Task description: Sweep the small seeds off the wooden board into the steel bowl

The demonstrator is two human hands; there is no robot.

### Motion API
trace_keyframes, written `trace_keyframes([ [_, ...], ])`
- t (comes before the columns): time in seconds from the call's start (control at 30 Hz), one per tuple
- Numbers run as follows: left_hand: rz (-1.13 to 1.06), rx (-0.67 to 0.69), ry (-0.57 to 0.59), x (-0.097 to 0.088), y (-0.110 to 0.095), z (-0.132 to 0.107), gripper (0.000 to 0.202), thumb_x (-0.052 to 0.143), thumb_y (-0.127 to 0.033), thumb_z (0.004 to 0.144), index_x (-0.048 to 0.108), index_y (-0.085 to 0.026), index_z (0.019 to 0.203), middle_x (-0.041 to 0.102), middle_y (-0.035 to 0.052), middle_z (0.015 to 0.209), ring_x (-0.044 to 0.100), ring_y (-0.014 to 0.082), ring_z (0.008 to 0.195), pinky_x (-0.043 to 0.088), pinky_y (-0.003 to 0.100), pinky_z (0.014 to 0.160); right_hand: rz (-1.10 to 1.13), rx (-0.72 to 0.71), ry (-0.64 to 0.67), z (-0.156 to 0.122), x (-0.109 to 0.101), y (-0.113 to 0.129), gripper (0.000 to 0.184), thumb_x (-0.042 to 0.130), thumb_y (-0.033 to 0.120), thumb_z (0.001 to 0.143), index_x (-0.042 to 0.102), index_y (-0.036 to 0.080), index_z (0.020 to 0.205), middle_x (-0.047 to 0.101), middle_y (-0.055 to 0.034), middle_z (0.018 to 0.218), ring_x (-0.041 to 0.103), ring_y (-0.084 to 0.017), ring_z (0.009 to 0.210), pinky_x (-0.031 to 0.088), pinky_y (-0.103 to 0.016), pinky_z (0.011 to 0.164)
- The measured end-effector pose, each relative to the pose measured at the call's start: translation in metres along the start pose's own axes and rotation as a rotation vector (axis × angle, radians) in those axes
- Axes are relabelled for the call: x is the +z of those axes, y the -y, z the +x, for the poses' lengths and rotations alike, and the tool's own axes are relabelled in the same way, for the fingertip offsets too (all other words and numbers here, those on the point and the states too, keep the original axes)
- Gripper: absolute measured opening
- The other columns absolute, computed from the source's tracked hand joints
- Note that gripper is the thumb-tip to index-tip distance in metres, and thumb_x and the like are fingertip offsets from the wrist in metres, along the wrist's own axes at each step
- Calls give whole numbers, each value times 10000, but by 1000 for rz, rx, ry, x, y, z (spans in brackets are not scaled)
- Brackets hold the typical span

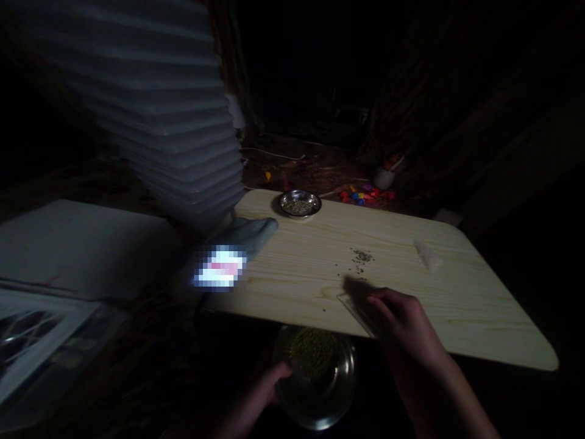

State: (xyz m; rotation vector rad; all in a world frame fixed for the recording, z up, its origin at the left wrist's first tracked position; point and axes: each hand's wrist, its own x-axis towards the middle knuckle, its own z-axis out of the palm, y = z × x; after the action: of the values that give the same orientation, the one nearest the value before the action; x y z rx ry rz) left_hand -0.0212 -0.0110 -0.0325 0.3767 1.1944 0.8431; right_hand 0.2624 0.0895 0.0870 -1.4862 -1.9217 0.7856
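Observation:
Below the near edge of the table, my left hand (276,377) grips the left rim of a shiny steel bowl (348,372). Small green grains or beans (314,352) lie inside it. My right hand (406,317) is closed over the table's front edge, fingers pinched on a thin, clear, flat piece (354,312) that seems to rest on the tabletop. Just beyond that hand is a loose scatter of small dark grains (362,256). A second steel bowl (299,204), with pale grains in it, stands at the table's far left.
The wooden table (292,274) has rounded corners. A grey cloth (256,235) lies on its left side, near a bright blurred-out screen (220,268). Something whitish (426,255) lies to the right. Colourful small objects (365,195) are on the floor behind. The room is dark.

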Motion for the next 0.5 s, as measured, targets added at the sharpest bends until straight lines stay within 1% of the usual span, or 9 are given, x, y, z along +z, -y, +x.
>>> trace_keyframes([
  [0.07, -23, 5, 25, 4, -5, -3, 262, 668, -318, 742, 737, -172, 949, 742, 93, 1008, 640, 322, 1042, 478, 406, 946, 3, -32, 12, 1, 13, 6, 295, 504, 422, 912, 716, 219, 895, 756, -59, 887, 688, -227, 814, 517, -312, 737],
  [0.13, -44, 4, 45, 5, -7, -5, 313, 664, -307, 739, 720, -164, 1012, 741, 95, 1022, 639, 325, 1054, 480, 406, 952, 11, -71, 62, -1, 24, 13, 274, 503, 392, 919, 714, 220, 887, 751, -45, 866, 684, -209, 776, 511, -300, 719],
  [0.2, -58, -3, 51, 4, -8, -4, 349, 667, -289, 723, 708, -168, 1048, 742, 87, 1024, 636, 327, 1065, 482, 411, 950, 36, -91, 123, -5, 29, 16, 263, 516, 390, 916, 714, 224, 869, 747, -32, 848, 681, -197, 759, 506, -286, 704],
  [0.23, -62, -10, 55, 2, -7, -3, 356, 665, -288, 720, 706, -168, 1053, 743, 87, 1023, 634, 330, 1071, 480, 415, 950, 52, -86, 124, -7, 27, 16, 263, 524, 397, 912, 716, 226, 862, 748, -29, 847, 682, -197, 765, 506, -283, 706],
  [0.27, -66, -18, 59, 1, -7, -2, 356, 661, -295, 721, 708, -165, 1049, 743, 92, 1022, 632, 331, 1077, 477, 418, 954, 64, -67, 99, -10, 24, 14, 264, 528, 406, 910, 717, 227, 866, 750, -30, 857, 685, -201, 782, 507, -283, 716],
  [0.37, -68, -42, 77, -1, -4, 4, 342, 656, -334, 737, 722, -146, 1015, 744, 121, 1000, 642, 334, 1055, 464, 425, 966, 59, 33, -60, -16, 10, 3, 275, 533, 425, 905, 711, 216, 909, 757, -47, 904, 694, -222, 829, 513, -289, 734],
  [0.4, -67, -42, 87, -1, -3, 5, 349, 662, -330, 733, 719, -152, 1028, 744, 119, 998, 649, 330, 1041, 462, 423, 966, 49, 61, -102, -18, 6, -1, 282, 531, 430, 905, 708, 210, 922, 759, -55, 916, 697, -226, 829, 515, -289, 727],
  [0.5, -67, -15, 125, 3, 0, 8, 378, 671, -294, 715, 705, -196, 1078, 740, 85, 1030, 650, 310, 1037, 468, 403, 952, 41, 87, -134, -19, 7, -6, 296, 512, 428, 917, 704, 206, 960, 760, -67, 948, 700, -225, 834, 517, -284, 717],
])
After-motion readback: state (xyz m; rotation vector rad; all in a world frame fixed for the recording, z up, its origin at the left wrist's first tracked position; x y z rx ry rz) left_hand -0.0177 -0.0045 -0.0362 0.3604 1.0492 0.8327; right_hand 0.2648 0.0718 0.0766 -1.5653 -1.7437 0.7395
